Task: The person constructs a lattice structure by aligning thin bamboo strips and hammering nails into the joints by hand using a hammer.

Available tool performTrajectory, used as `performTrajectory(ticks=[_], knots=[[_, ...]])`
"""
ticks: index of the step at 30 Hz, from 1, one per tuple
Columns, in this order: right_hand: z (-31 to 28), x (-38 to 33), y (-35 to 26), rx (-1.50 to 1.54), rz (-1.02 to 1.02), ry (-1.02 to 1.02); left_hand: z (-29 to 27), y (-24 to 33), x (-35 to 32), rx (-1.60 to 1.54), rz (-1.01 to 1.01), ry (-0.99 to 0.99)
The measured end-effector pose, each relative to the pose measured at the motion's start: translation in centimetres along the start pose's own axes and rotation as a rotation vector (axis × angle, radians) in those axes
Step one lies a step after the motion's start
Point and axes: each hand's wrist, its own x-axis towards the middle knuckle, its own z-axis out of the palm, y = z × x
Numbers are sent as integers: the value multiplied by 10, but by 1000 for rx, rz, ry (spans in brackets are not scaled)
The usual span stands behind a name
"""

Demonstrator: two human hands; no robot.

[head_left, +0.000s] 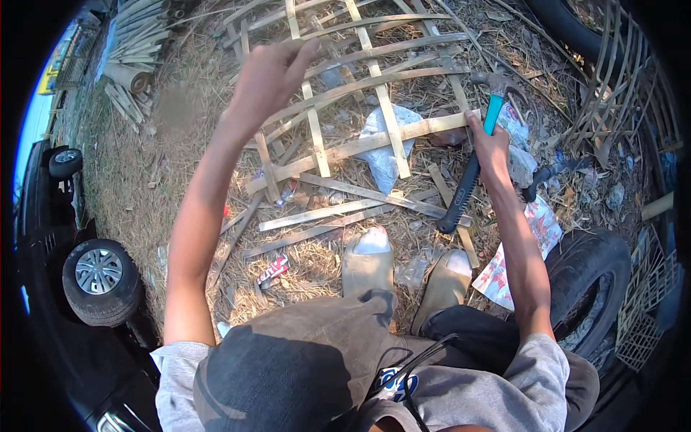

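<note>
Nearest: trouser leg (295, 345), then two sandals (367, 273) on straw-covered ground (155, 180). Clear plastic (412, 272) lies between the feet. Red-and-white wrapper (273, 271) to the left of them.

To the right, a flowered sheet (497, 279) sits partly behind the right forearm; an old tire (610, 252) is beside that, crowding the elbow side. Woven panel (639, 331) past the tire.

Loose slats (317, 214) criss-cross between the feet and the bamboo lattice (373, 66), so the near edge isn't clean. Lattice is front and centre, running away to the far side. Pale lump (389, 169) under its near edge, showing through the gaps.

Right hand (491, 147): clamped on the near right corner of the lattice, thumb at the slat end. Hammer (494, 114) runs past the same hand, head far, black grip near; can't tell if it's gripped too. More clutter right of that: a dark handle (551, 176).

Left hand (272, 75): curled over the left side of the lattice; can't tell if it's closed on a slat.

Left: dark car (43, 338), wheel (99, 281) facing in. Far left: bamboo bundle (140, 36). Far right: another tire (576, 36), strip frame (608, 79).
</note>
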Motion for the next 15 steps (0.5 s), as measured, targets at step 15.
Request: performTrajectory(ticks=[15], knots=[[6,-64,5,487,410,-422,149,-4,-180,-795,-780,-214]])
